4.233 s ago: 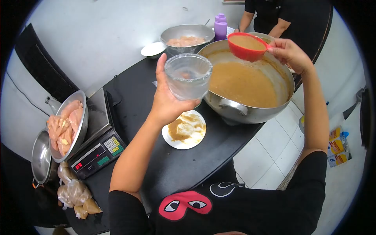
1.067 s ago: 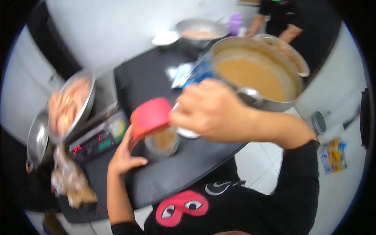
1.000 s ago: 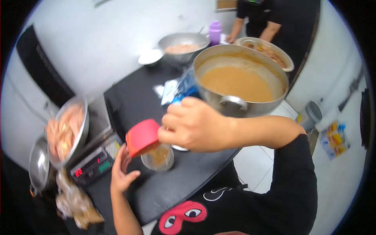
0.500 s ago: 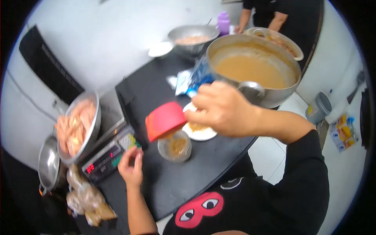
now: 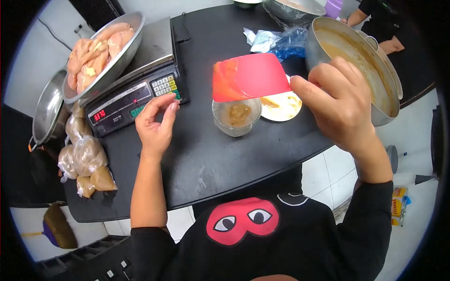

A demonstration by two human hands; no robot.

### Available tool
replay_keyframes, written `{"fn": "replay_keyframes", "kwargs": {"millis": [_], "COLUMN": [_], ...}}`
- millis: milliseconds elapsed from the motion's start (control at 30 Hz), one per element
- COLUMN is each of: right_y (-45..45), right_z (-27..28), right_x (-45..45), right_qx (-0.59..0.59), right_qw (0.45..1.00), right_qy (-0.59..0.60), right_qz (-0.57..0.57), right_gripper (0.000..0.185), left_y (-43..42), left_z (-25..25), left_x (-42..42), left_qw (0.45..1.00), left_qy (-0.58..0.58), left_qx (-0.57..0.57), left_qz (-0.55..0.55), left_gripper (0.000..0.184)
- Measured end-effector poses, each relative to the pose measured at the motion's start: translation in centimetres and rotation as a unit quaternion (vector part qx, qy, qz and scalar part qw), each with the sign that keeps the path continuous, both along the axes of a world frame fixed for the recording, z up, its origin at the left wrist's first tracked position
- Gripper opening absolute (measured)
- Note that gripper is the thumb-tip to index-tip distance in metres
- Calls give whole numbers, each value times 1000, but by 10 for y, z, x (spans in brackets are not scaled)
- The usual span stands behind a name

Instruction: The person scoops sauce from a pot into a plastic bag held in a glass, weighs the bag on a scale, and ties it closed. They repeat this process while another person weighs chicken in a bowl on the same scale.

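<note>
A red scoop [image 5: 253, 77] hangs tipped over a clear lined container [image 5: 236, 122] that has some brown sauce in its bottom. My right hand [image 5: 335, 100] grips the scoop's handle. In front of the scale [image 5: 122, 100], my left hand [image 5: 157, 124] hovers with nothing in it, fingers curled but thumb and fingertips apart. Behind the container lies a white plate [image 5: 286, 111] smeared with sauce. The large metal pot [image 5: 328, 27] of brown sauce stands at the right, partly hidden by my right hand. Raw chicken [image 5: 96, 56] fills a metal bowl [image 5: 135, 35] on the scale.
Tied bags [image 5: 89, 154] of brown sauce lie at the left near an empty metal pan [image 5: 47, 110]. Blue plastic packaging [image 5: 291, 42] sits beside the pot. Farther back are a wrapped bowl [image 5: 286, 13], a purple bottle [image 5: 333, 8] and another person's forearm [image 5: 391, 45].
The clear container has gone from my left hand to the table, and sauce is now in it. My right hand has brought the scoop from the pot to above it. The view has shifted downward.
</note>
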State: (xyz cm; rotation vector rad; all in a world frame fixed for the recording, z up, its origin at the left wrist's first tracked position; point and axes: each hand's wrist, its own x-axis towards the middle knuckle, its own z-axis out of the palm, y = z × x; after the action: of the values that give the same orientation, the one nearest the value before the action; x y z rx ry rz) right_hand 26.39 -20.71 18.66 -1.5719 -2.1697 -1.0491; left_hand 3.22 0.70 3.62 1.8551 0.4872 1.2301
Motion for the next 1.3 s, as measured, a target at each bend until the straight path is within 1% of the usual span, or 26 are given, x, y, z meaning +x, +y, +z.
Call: {"fn": "replay_keyframes", "kwargs": {"millis": [200, 300, 400, 500, 600, 800, 900, 1000, 1100, 1300], "right_y": [0, 4, 3, 0, -4, -4, 2, 3, 3, -3], "right_z": [-6, -17, -21, -16, -11, -9, -14, -12, -12, -7], "right_x": [-10, -7, -6, -8, -12, -11, -5, -5, -8, -12], "right_qx": [-23, 2, 21, 13, -22, -28, -1, -2, -7, -10], "right_qw": [1000, 999, 999, 999, 999, 999, 999, 999, 998, 998], "right_qy": [-17, -35, -44, -44, -21, -26, -52, -50, -58, -53], "right_qz": [10, 20, 16, 3, -9, -19, 13, 10, -5, -16], "right_gripper": [25, 17, 18, 19, 28, 27, 19, 17, 16, 15], "left_y": [-1, -4, -4, -2, -3, -2, 0, -2, -2, -5], "left_z": [2, 4, 6, 3, 3, 4, 2, 4, 5, 7], "left_x": [-1, 1, -3, -3, -2, -3, -1, -1, -1, 0], "left_qw": [1000, 1000, 999, 999, 998, 998, 999, 999, 998, 996], "left_qy": [4, -4, 32, 39, 46, 52, 20, 18, 35, 58], "left_qx": [11, 27, 23, 30, 36, 39, 33, 25, 53, 65], "left_qz": [1, 4, -15, -13, -2, 9, 12, 8, 13, 11], "left_gripper": [15, 15, 16, 15, 15, 15, 15, 15, 14, 14]}}
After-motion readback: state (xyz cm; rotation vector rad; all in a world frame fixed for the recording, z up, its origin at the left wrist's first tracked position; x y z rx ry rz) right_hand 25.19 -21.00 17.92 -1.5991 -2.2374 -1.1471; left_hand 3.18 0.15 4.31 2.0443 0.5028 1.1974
